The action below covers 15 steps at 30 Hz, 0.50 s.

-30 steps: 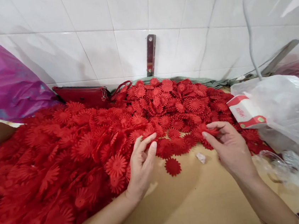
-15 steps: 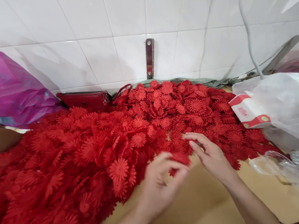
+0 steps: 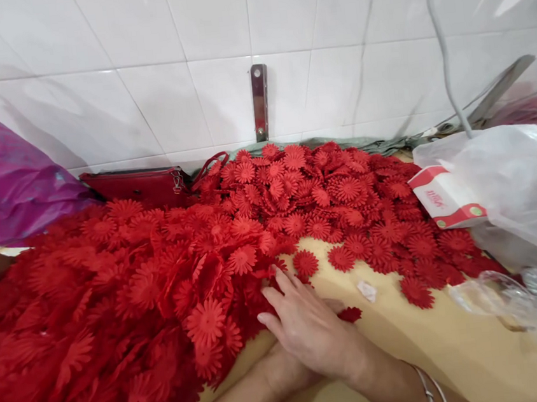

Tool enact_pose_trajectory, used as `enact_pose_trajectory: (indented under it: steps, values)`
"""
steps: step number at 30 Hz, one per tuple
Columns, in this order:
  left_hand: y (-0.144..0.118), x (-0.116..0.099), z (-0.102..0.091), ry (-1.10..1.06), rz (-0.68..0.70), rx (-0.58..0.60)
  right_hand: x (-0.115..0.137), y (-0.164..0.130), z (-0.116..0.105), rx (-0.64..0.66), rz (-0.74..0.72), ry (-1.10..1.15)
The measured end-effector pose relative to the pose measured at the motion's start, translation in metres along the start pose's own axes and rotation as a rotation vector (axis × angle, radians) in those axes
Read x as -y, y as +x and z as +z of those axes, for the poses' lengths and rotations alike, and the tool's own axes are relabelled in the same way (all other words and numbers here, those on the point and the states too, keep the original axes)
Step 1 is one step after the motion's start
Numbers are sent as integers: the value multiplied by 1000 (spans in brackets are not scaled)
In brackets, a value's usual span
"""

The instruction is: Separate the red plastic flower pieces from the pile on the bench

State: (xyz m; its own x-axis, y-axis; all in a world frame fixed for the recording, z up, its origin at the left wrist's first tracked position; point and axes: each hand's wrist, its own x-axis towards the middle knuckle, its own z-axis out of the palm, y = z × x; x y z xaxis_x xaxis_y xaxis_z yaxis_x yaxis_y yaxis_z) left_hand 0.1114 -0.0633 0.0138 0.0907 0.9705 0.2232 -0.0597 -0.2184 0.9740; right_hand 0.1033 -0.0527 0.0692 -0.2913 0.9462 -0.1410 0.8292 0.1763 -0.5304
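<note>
A big heap of red fabric daisy flowers [image 3: 152, 283] covers the left and back of the tan table [image 3: 408, 346]. My right hand [image 3: 310, 327] lies palm down across my left one, fingers apart, its fingertips touching flowers at the heap's near edge. My left hand [image 3: 280, 371] is almost wholly hidden beneath it; only the wrist and forearm show. One red flower [image 3: 350, 314] peeks out from under the hands. A few single flowers [image 3: 305, 262] lie loose just beyond my fingertips.
A red purse [image 3: 137, 186] lies against the white tiled wall behind the heap. A magenta plastic bag [image 3: 2, 178] sits far left. At right are a clear plastic bag [image 3: 512, 194] holding a red-and-white box [image 3: 445, 198], and crumpled clear plastic [image 3: 509, 300]. A small white scrap [image 3: 367, 290] lies on the table.
My hands, apart at first, came together near the heap's edge. My right hand has crossed left over the left hand, which dropped beneath it. The flowers by the heap's edge have shifted.
</note>
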Motion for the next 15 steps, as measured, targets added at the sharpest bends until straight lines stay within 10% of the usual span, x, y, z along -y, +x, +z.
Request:
enact_pose_trajectory:
  steps: [3, 8, 15]
  values:
    - [3, 6, -11, 74, -68, -6, -6, 4, -6, -1, -34, 111]
    - [15, 12, -78, 93, 13, 421, -51, 18, -22, -343, -78, 201]
    - [30, 5, -103, 106, 42, 8, -118, 30, -21, -343, 15, -152]
